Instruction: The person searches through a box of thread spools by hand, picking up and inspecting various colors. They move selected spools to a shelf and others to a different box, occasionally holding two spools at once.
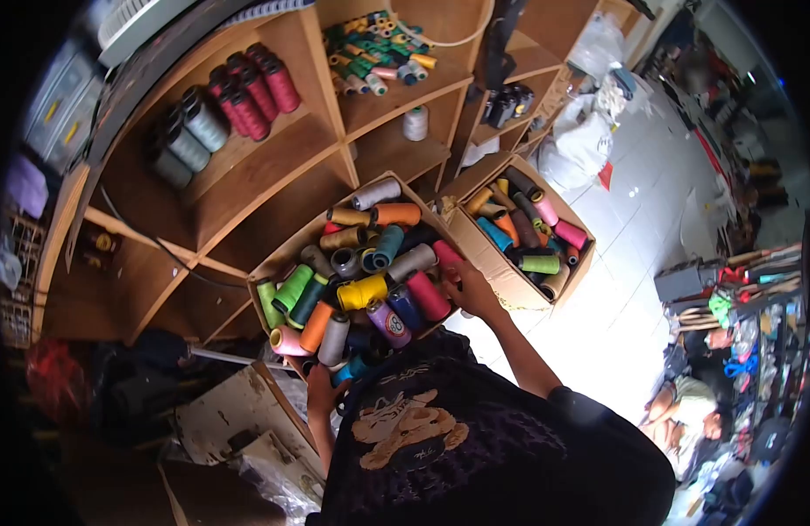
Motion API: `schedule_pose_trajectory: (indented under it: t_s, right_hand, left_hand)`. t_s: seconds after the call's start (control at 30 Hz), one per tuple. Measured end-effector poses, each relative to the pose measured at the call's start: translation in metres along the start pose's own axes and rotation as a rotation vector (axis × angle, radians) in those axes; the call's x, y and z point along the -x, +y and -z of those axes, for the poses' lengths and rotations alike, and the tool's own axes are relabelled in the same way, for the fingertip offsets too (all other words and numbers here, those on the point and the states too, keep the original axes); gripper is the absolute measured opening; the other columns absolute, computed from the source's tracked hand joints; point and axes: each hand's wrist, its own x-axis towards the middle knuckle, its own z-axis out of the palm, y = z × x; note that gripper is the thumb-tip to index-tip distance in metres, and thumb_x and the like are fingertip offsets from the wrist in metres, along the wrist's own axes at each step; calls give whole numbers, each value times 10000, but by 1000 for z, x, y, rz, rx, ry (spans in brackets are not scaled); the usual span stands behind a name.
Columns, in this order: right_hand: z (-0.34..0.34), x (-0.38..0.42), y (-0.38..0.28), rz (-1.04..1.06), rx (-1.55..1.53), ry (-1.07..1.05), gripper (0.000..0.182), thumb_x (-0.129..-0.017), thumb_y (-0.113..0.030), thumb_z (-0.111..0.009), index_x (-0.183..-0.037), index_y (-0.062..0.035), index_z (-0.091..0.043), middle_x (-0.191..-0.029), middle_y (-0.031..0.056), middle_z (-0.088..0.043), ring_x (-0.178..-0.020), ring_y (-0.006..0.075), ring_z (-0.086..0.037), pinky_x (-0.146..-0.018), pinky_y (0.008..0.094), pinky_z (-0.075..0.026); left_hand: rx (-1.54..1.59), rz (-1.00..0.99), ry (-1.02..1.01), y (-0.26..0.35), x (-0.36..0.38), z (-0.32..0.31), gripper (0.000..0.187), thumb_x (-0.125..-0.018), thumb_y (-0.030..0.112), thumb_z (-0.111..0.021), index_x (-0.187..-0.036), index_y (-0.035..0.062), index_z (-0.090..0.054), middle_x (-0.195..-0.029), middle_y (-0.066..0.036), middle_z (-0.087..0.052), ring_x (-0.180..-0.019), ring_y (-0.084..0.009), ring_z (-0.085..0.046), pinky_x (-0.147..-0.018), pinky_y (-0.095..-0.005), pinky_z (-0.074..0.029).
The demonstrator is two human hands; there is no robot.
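A large cardboard box [262, 271] full of thread spools in many colours stands in front of my body. On its right side my right hand [472, 285] has its fingers curled round a crimson spool [446, 255]. My left hand [322, 387] is at the near left edge of the box, beside a teal spool [349, 370]; its fingers are partly hidden, and its grip is unclear. Between the hands lie a yellow spool [362, 292], a purple spool [388, 323] and a grey spool [333, 339].
A second box [578, 285] of spools stands to the right. Wooden shelves [256, 188] behind hold red, grey and small green spools. White bags [580, 145] lie at the upper right. Another person [685, 421] sits at the lower right. A stained board [247, 412] leans at the lower left.
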Motion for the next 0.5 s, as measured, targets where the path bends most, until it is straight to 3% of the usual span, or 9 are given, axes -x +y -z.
schedule_pose_trajectory:
  t_s: [0.13,0.23,0.27,0.37,0.5]
  right_hand:
    - [0,0,-5,104,115,156,381,-758,-130,-687,-1102,-22,-562,-973,176,-593,-901,367,-581,-817,428,-476]
    - [-8,-7,-8,115,57,165,422,-664,-177,-722,-1046,-53,-591,-948,189,-543,-896,389,-562,-793,449,-475]
    - [-4,0,-11,17,58,71,358,-729,-127,-698,-1061,-56,-582,-1052,195,-548,-998,388,-536,-845,444,-461]
    - [-16,3,3,200,140,131,348,-727,-123,-696,-1052,-60,-587,-1076,189,-538,-1012,386,-524,-856,447,-454]
    - [-16,12,-2,158,131,87,347,-725,-131,-681,-1046,-34,-595,-1096,196,-521,-1025,386,-515,-889,451,-443]
  left_hand:
    - [-97,-58,37,-12,0,-5,505,-716,334,-746,-1079,28,-573,-955,-206,-573,-934,-399,-518,-816,-486,-413]
    - [-144,-52,-16,-18,-4,-6,472,-727,339,-732,-1063,41,-589,-940,-205,-580,-925,-399,-523,-812,-486,-416]
    - [-161,-52,-30,-20,-6,-7,461,-730,341,-727,-1058,45,-595,-935,-204,-582,-922,-399,-525,-810,-486,-417]
    - [-209,-59,-64,-25,-11,-8,430,-741,347,-714,-1042,57,-612,-919,-203,-589,-912,-399,-530,-806,-486,-421]
    - [-267,-68,-111,-31,-19,-10,392,-755,354,-695,-1021,73,-635,-899,-201,-598,-900,-399,-536,-800,-487,-425]
